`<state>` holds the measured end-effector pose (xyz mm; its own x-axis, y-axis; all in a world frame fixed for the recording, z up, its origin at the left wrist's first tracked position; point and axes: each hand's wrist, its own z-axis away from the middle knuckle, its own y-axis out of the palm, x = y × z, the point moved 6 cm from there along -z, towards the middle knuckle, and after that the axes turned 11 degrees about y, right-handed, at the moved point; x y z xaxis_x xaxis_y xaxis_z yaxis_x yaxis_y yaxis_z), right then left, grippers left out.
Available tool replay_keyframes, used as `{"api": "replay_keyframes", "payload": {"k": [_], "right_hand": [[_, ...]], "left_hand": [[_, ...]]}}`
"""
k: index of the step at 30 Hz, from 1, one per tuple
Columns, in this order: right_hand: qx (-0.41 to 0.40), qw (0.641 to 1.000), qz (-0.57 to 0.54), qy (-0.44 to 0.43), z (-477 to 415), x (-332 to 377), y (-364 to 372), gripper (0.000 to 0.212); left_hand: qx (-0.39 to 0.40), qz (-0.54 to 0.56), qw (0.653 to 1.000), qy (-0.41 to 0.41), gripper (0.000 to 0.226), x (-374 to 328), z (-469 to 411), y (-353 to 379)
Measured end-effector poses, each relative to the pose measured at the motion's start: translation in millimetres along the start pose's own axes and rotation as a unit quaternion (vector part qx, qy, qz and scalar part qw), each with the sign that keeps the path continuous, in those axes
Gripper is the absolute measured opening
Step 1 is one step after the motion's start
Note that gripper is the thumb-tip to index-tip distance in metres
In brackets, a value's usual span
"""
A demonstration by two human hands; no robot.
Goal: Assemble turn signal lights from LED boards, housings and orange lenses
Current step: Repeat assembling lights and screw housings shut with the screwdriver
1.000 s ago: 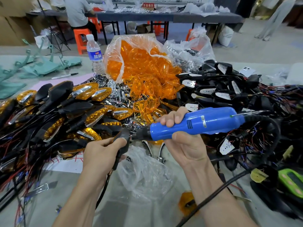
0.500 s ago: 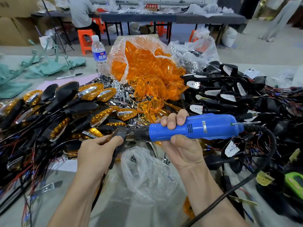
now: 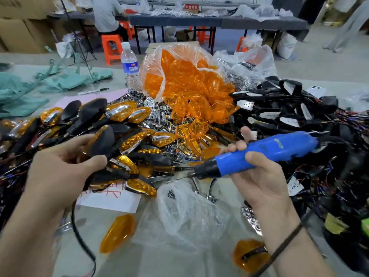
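Cluttered workshop desk point(image 3: 151, 262), orange lens bag point(image 3: 179, 76) at 12 o'clock. Left hand point(image 3: 60, 170) grips a motion-blurred turn signal point(image 3: 103, 140); right hand point(image 3: 259, 176) grips the blue screwdriver point(image 3: 269, 150).

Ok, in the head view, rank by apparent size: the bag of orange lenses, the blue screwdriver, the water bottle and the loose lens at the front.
1. Bag of orange lenses.
2. Blue screwdriver, close to the camera.
3. Water bottle and loose lens: look alike; lens is nearer, so unranked.
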<state>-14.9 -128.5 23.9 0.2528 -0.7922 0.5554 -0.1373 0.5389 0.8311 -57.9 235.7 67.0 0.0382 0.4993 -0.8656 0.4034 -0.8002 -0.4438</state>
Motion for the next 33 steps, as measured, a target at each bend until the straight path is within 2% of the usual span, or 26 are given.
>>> {"api": "replay_keyframes", "payload": {"k": [2, 4, 7, 10, 13, 14, 15, 17, 21, 23, 25, 28, 33], "right_hand": [[-0.106, 0.993, -0.025, 0.045, -6, -5, -9, 0.049], [-0.175, 0.980, -0.024, 0.094, -5, -13, -15, 0.046], [-0.273, 0.954, 0.005, 0.122, -5, -12, -25, 0.032], [-0.315, 0.933, 0.134, 0.113, -7, -4, -35, 0.030], [-0.341, 0.877, 0.318, 0.117, -7, 11, -44, 0.040], [-0.340, 0.848, 0.390, 0.117, -8, 16, -47, 0.046], [-0.337, 0.804, 0.475, 0.119, -10, 20, -48, 0.051], [-0.348, 0.687, 0.628, 0.114, -13, 26, -49, 0.052], [-0.382, 0.510, 0.763, 0.110, -18, 23, -52, 0.060], [-0.401, 0.437, 0.799, 0.097, -18, 18, -55, 0.059], [-0.420, 0.394, 0.814, 0.072, -16, 14, -57, 0.054], [-0.439, 0.358, 0.823, 0.048, -15, 16, -62, 0.048], [-0.448, 0.286, 0.847, 0.022, -16, 24, -62, 0.051]], "left_hand": [[0.001, -0.076, 0.996, 0.042, 0.063, -6, -9, 3], [0.000, -0.176, 0.980, 0.095, 0.073, -14, -13, 15], [0.004, -0.272, 0.941, 0.201, 0.072, -21, -20, 36], [-0.032, -0.309, 0.921, 0.235, 0.071, -11, -33, 39], [-0.078, -0.340, 0.902, 0.255, 0.069, 2, -49, 35], [-0.086, -0.345, 0.899, 0.254, 0.067, 6, -54, 35], [-0.088, -0.341, 0.903, 0.246, 0.064, 11, -59, 37], [-0.087, -0.315, 0.917, 0.228, 0.061, 22, -63, 40], [-0.067, -0.260, 0.930, 0.253, 0.056, 41, -59, 38], [-0.074, -0.262, 0.926, 0.260, 0.053, 49, -59, 33], [-0.111, -0.288, 0.915, 0.260, 0.050, 56, -63, 26], [-0.160, -0.292, 0.911, 0.244, 0.053, 62, -77, 19], [-0.188, -0.267, 0.910, 0.256, 0.044, 57, -90, 19]]}}
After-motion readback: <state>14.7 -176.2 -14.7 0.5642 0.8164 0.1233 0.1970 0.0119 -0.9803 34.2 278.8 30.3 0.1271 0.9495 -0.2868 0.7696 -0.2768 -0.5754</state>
